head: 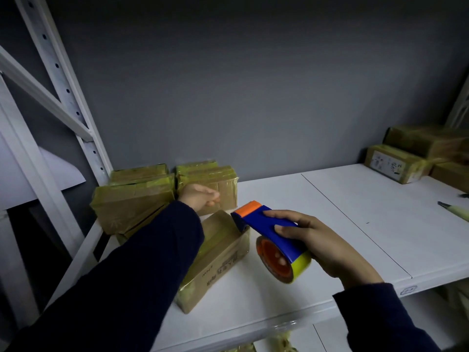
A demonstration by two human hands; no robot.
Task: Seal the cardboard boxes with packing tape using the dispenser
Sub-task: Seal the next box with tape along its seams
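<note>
Right now our right hand (322,240) clamps the light, rigid dispenser (274,237) by its blue body, cutter ahead of our fingers, left hand (200,196) curled loosely against a stiff taped box (218,189).

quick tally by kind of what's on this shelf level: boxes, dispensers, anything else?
Cardboard boxes, left group: 4 (back left, back right, front left, nearest)
Cardboard boxes, right group: at least 3 (); edge cuts off more
Tape dispenser: 1, in the right hand
Total: 8 at least
</note>
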